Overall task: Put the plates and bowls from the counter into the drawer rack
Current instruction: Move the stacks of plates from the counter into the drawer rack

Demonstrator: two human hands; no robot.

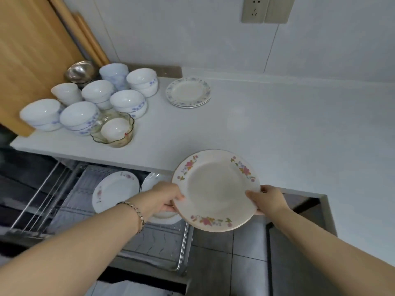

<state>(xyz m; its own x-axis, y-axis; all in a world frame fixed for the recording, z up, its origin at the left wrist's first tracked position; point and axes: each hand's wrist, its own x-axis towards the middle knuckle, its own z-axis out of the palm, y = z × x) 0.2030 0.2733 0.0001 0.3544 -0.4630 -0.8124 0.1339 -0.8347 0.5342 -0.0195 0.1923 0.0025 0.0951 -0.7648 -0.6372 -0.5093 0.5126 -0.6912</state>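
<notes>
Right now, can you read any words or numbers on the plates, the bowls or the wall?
None. The held plate has only flowers, the bowls only blue flower prints, and the wall socket shows holes but no writing that can be read.

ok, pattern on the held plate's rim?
Pink and purple flower sprays on cream plate, clearest in the head view.

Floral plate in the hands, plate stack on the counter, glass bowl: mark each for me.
Floral plate (213, 189), head view, on its bare centre.
Plate stack (188, 92), head view, on the top plate's centre.
Glass bowl (126, 140), head view, on its front wall.
</notes>
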